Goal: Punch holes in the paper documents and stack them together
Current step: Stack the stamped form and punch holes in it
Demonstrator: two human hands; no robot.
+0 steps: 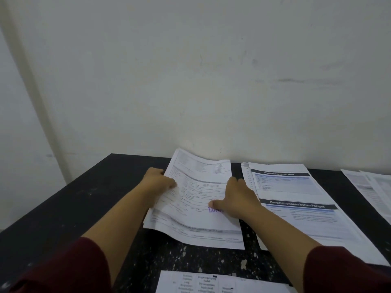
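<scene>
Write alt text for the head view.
Both hands hold a printed form on a black table: left hand gripping its left edge, right hand pressing its right side. More printed sheets lie alongside.

**Both hands on the centre stack**

At mid-frame, the left hand (157, 181) gripped the left edge of a paper stack (196, 210) on the black table (63, 199), thumb on top. The right hand (237, 197) pressed flat on its right side. More printed sheets (300, 199) lay at right, another sheet (211, 282) at the bottom edge.
</scene>
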